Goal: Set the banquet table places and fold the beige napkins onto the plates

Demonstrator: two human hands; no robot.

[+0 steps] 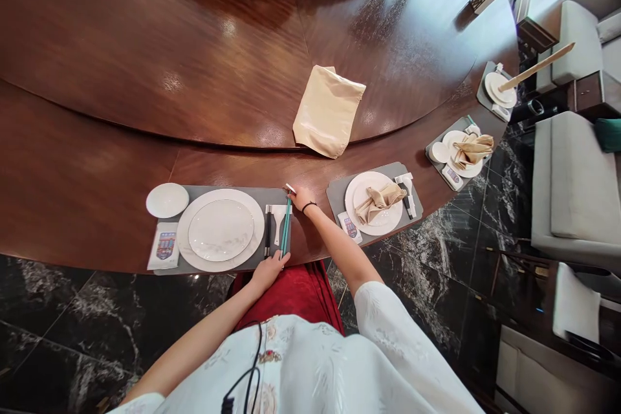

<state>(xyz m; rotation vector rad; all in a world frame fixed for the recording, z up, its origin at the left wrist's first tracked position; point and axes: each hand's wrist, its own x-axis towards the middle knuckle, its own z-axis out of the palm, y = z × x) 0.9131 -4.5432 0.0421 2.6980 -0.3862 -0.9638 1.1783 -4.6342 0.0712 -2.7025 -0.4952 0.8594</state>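
Pinching teal chopsticks point(286, 225) rt of dinner plate point(259, 231), L hand point(268, 273) & R hand point(303, 197) nearly closed. Bowl's point(167, 200) set left of plate; napkin's point(330, 111) beyond it, unshaped.

A restaurant dining room is suggested. The large curved table point(121, 45) is laid with place settings point(220, 229) and folded napkins point(381, 202).

A white short-sleeved top point(323, 362), patterned tone on tone, was worn above a deep red lower garment point(291, 299), perhaps a skirt, partly hidden from the camera. A small red ornament point(269, 356) marked the decorated front, where a thin black cable point(255, 369) hung in a loop. A narrow dark band point(309, 205) circled the right wrist point(313, 210).
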